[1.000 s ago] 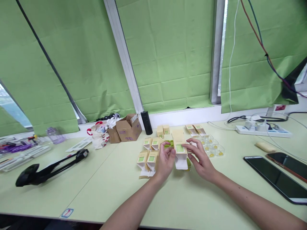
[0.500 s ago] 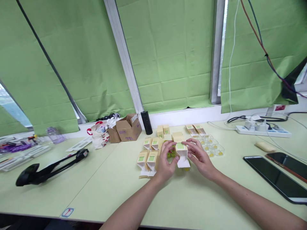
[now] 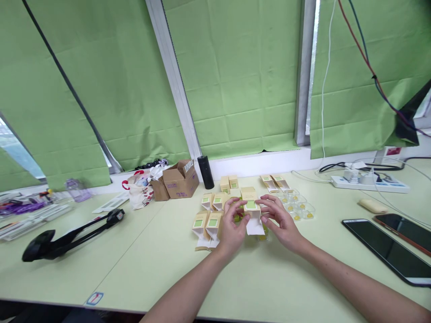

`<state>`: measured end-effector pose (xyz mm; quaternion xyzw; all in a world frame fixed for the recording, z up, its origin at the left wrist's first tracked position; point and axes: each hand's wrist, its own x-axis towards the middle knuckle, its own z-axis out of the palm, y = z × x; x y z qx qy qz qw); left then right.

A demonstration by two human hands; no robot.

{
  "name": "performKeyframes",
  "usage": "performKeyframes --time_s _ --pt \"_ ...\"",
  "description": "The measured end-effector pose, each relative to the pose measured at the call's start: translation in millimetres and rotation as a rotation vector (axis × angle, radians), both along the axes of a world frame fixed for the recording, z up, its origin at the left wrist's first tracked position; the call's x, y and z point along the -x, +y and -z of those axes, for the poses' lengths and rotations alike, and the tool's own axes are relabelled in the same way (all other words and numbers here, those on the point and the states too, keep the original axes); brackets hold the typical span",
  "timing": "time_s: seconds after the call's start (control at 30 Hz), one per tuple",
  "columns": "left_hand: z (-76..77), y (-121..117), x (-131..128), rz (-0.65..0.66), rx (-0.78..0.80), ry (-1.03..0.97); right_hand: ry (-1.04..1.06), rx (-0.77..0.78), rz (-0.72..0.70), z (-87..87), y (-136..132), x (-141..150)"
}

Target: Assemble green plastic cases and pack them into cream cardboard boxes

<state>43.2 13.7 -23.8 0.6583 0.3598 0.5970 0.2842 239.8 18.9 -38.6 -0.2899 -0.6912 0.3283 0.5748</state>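
Between my two hands is a small tan cardboard box (image 3: pixel 249 195) with a green square label and a white flap hanging down towards me. My left hand (image 3: pixel 234 224) grips its left side with thumb and fingers. On the other side, the curved fingers of my right hand (image 3: pixel 280 220) hold the right edge. Similar boxes with open flaps (image 3: pixel 213 220) stand just left of my left hand, with more boxes (image 3: pixel 219 201) behind them. Clear plastic cups with yellow contents (image 3: pixel 300 207) lie right of my right hand. Something yellow-green (image 3: pixel 263 234) shows partly beneath the held box.
Two more boxes (image 3: pixel 229 183) and a flap-open pair (image 3: pixel 275 183) stand farther back. A black cylinder (image 3: pixel 205 172) and a brown carton (image 3: pixel 182 183) are back left. Phones (image 3: pixel 387 249) and a power strip (image 3: pixel 370 181) lie right; a black strapped device (image 3: pixel 74 235) lies left.
The held box has shifted slightly left and up, and its hanging flap has moved with it. Both hands keep their hold, and the things around have not moved.
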Motion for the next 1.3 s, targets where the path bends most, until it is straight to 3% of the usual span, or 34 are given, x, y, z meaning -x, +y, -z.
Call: performKeyframes --time_s 0.33,0.7,1.03,1.3 --pt "-0.1 -2.2 -2.6 -0.018 0.017 0.004 0.061 0.046 -0.051 1.3 1.7 0.4" --pt "-2.7 -8.1 -2.7 -0.016 -0.01 0.077 0.104 0.028 -0.004 -1.6 2.0 3.6" --pt "-4.1 -10.0 8.0 0.233 -0.044 0.223 0.125 0.028 0.067 -0.9 7.0 1.9" --pt "-4.9 -12.9 2.9 0.176 -0.05 0.221 0.085 0.012 0.101 1.1 5.2 4.0"
